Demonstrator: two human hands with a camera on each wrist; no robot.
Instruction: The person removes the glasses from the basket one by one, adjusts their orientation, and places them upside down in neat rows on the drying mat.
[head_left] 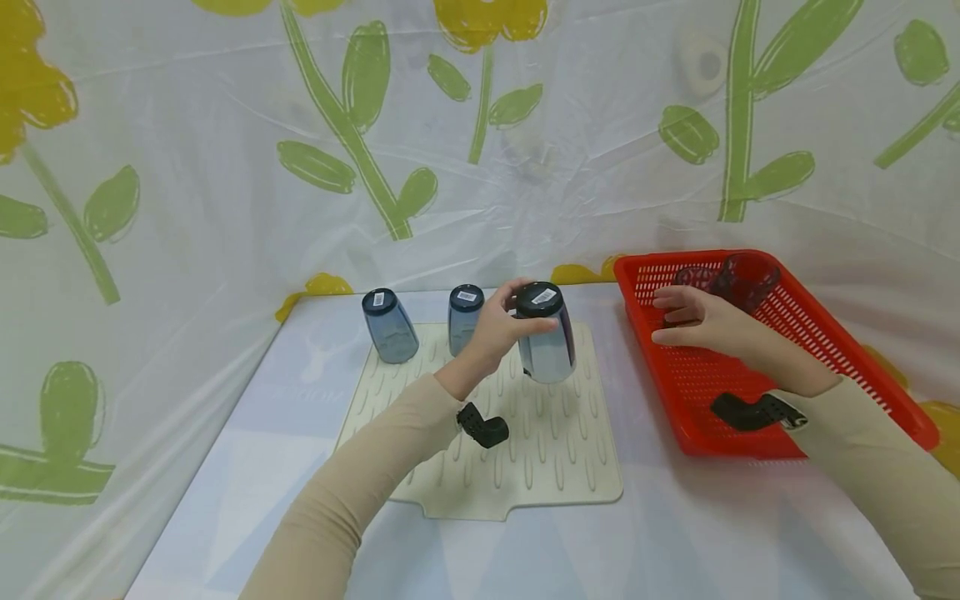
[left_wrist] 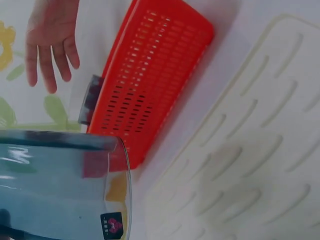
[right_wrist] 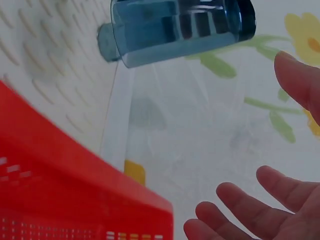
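Note:
My left hand (head_left: 491,329) grips an upside-down blue glass (head_left: 551,354) near its dark base, held over the right part of a cream draining mat (head_left: 525,467). In the left wrist view the rim of this glass (left_wrist: 60,185) carries a small dark label, and the ridged mat lies beyond it. Two more blue glasses stand upside down at the back of the mat, one glass (head_left: 392,329) at the left corner and another glass (head_left: 463,321) partly behind my left hand. My right hand (head_left: 708,325) hovers above the red basket (head_left: 667,400), fingers spread and holding nothing.
Inside the basket, toward its back, lie dark reddish-looking glasses (head_left: 746,279). A white sheet (head_left: 600,183) printed with flowers hangs behind the table (head_left: 540,558). Black straps with small devices sit at both wrists.

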